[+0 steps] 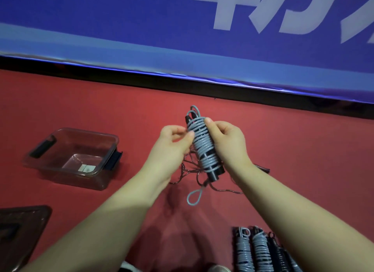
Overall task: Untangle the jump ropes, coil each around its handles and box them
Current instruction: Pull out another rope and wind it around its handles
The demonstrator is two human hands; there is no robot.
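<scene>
You are gripping the coiled rope point(204, 148) in your right hand point(228, 142), fingers curling round its grey turns, while your left hand point(174, 144) is pinching a turn near the top. It is hanging in the air right of the box point(60, 178), over a dark tangle point(192, 170). Finished ropes point(259, 251) are lying further right of the box.

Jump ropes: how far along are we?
Done: several coiled ropes lie bottom right. In hand: a grey rope, nearly all wound on its black handles, held by left hand and right hand, end loop dangling. Remaining: the dark tangle on the floor beneath, and boxing everything; the box holds no ropes.
</scene>
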